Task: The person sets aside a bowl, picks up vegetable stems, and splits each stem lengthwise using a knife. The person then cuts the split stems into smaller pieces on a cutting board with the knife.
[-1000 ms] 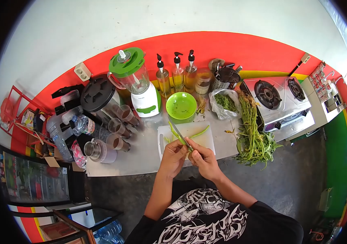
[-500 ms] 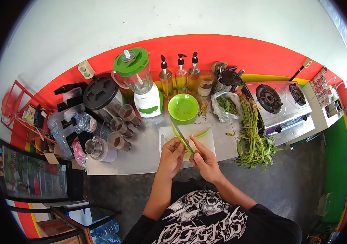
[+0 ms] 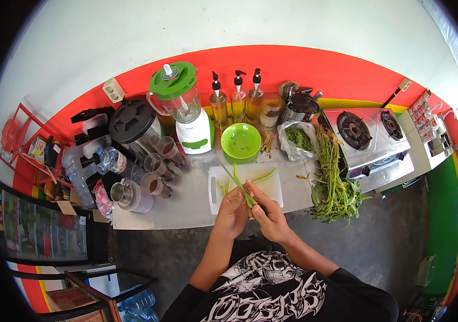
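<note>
My left hand [image 3: 231,210] is closed on a slim green stalk [image 3: 239,182] held above the white cutting board [image 3: 214,185]. My right hand [image 3: 273,219] is closed around a knife, its handle hidden in the fingers. The thin knife blade [image 3: 229,171] runs close alongside the stalk and points away from me. Both hands nearly touch at the board's near edge. On the board lie another green piece [image 3: 265,176] and some thin green strips [image 3: 223,187]. Just behind the board stands a green bowl [image 3: 241,141] with small bits inside.
A blender [image 3: 192,131], pump bottles [image 3: 238,104] and a bag of chopped greens [image 3: 298,140] line the back. On the right are a leafy bundle of stalks [image 3: 333,177] and a gas stove [image 3: 374,139]. Several cups [image 3: 157,188] and a jug [image 3: 128,196] stand left.
My hands have drawn closer together and slightly down. The stalk now stands in front of the blade, and thin green strips show more clearly on the board's left.
</note>
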A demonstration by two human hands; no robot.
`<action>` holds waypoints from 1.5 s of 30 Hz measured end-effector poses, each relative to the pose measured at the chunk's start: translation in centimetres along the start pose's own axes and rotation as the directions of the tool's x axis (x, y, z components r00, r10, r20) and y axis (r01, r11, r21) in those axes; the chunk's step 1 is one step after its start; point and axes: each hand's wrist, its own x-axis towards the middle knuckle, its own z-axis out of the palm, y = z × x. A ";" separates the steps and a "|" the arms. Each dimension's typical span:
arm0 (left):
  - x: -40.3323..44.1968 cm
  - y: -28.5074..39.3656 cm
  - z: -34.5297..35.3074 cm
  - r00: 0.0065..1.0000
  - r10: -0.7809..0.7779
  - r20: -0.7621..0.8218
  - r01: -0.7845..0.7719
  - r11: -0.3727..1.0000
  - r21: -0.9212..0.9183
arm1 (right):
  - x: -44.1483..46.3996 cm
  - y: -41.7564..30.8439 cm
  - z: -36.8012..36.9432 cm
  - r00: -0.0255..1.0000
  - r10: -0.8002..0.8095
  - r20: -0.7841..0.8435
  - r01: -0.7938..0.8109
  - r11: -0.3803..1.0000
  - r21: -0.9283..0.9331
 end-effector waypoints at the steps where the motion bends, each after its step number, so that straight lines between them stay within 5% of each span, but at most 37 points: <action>1: -0.1 0.1 -0.3 0.999 -0.020 -0.031 0.018 0.998 -0.057 | 0.0 0.0 0.1 0.999 -0.039 0.022 0.039 0.999 -0.007; 5: -0.2 1.4 0.0 1.000 0.020 0.021 -0.019 0.996 -0.085 | -0.1 -0.6 0.2 0.992 -0.122 0.033 0.125 0.984 -0.125; 7: -0.4 1.4 0.7 0.972 0.111 -0.207 -0.093 0.991 0.096 | 0.0 -0.9 -0.1 0.985 -0.170 0.041 0.175 0.935 -0.309; 10: -0.5 1.0 0.3 0.945 0.129 -0.300 -0.084 0.984 0.158 | 0.2 -1.7 -0.5 0.993 -0.118 0.029 0.119 0.894 -0.431; 17: -0.8 0.9 0.8 0.930 0.272 -0.245 -0.168 0.912 0.373 | 0.4 -1.6 -0.1 0.987 -0.135 -0.090 0.062 0.827 -0.559; 19: -0.7 0.5 1.1 0.914 0.301 -0.272 -0.119 0.841 0.528 | 0.2 -1.9 -0.3 0.997 -0.062 -0.054 0.014 0.776 -0.631; 21: -0.7 0.1 1.2 0.859 0.415 -0.299 -0.025 0.618 0.786 | 0.0 -1.2 -0.1 0.994 -0.099 -0.043 0.049 0.768 -0.639; 25: -0.8 0.0 0.8 0.825 0.418 -0.381 0.019 0.652 0.758 | -0.5 -1.1 0.3 0.990 -0.091 -0.109 -0.003 0.753 -0.658; 28: -0.8 -0.5 -1.3 0.828 0.301 -0.473 0.076 0.775 0.627 | -0.8 -1.1 0.6 0.986 -0.101 -0.131 -0.042 0.613 -0.789; 33: -0.7 -1.2 -0.3 0.795 0.198 -0.573 0.073 0.907 0.415 | -0.1 -0.1 0.6 0.972 -0.120 -0.200 -0.092 0.591 -0.801; 45: -1.4 -2.0 -2.0 0.781 0.283 -0.556 0.120 0.806 0.579 | 3.3 2.0 -0.8 0.949 -0.010 -0.314 -0.270 0.485 -0.832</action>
